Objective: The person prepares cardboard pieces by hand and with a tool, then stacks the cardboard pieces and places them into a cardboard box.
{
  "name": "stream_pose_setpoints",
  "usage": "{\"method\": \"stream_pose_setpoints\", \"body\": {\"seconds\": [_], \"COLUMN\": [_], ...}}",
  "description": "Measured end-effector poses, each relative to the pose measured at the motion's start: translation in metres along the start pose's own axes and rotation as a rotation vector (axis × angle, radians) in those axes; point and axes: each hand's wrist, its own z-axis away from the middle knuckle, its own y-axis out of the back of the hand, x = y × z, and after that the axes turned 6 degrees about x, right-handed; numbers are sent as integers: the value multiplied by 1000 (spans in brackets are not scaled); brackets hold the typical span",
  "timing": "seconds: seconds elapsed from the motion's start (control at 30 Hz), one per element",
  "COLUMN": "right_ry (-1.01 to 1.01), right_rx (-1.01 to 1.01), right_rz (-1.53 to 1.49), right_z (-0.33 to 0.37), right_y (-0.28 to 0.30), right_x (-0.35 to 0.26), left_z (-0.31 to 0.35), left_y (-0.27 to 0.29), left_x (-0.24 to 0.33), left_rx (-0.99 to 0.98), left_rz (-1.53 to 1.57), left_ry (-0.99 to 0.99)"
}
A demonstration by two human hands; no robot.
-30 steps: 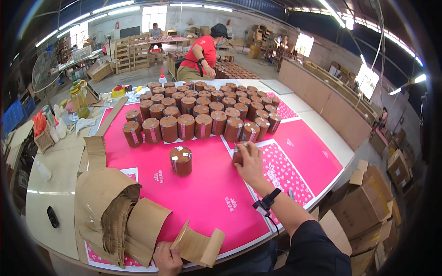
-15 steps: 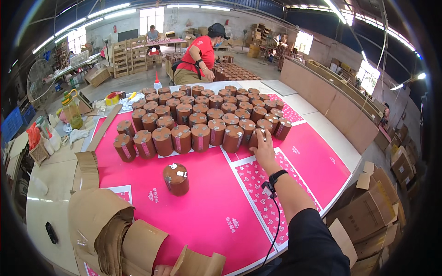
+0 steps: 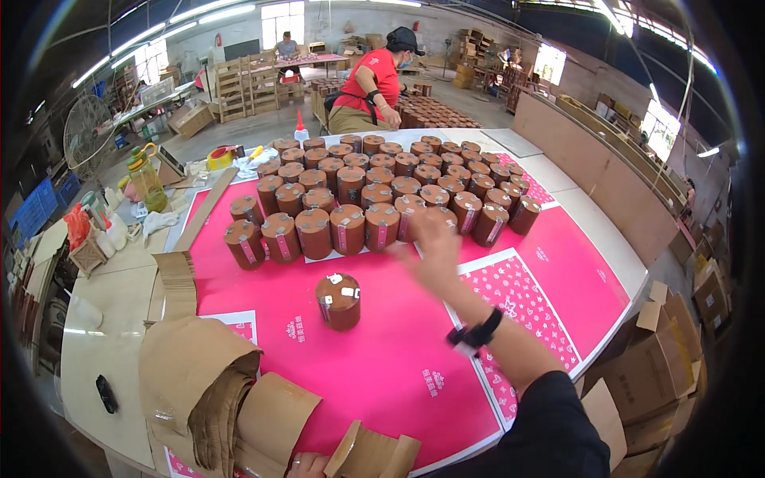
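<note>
Right hand [image 3: 435, 253] blurred, fingers seem spread wide; 1 lone brown cylinder [image 3: 339, 306] stands upright, left and bodyward, nearer it than left hand [image 3: 308, 465]; left's grip: cannot tell.

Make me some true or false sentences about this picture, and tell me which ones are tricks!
1. One brown cylinder stands apart from the big group of cylinders. True.
2. The right hand is gripping that lone cylinder. False: the hand is away from it, up and to its right.
3. There is a dark band on the right wrist. True.
4. The lone cylinder stands on a green sheet. False: it stands on a pink sheet.
5. The left hand is beside some curled brown card. True.
6. The person beyond the table wears a yellow top. False: the top is red.
</note>
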Motion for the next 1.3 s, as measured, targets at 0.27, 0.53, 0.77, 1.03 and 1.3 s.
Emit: {"method": "stream_pose_setpoints", "body": {"seconds": [0.27,0.53,0.77,1.03,1.3], "right_ry": [174,13,-105,-505,-564], "right_rx": [-493,-411,-16,-329,-396], "right_rz": [29,-109,-232,-180,-78], "right_z": [44,24,25,35,-7], "right_y": [-32,-3,-36,-74,-110], "right_x": [-134,-73,10,24,0], "left_z": [4,3,13,11,15], "left_y": [-19,-18,-27,-16,-15], "left_x": [-34,-29,-27,-16,-18], "left_rx": [83,200,276,202,89], "left_rz": [-16,-39,-99,-113,-112], "left_ry": [-141,-236,-277,-245,-161]}}
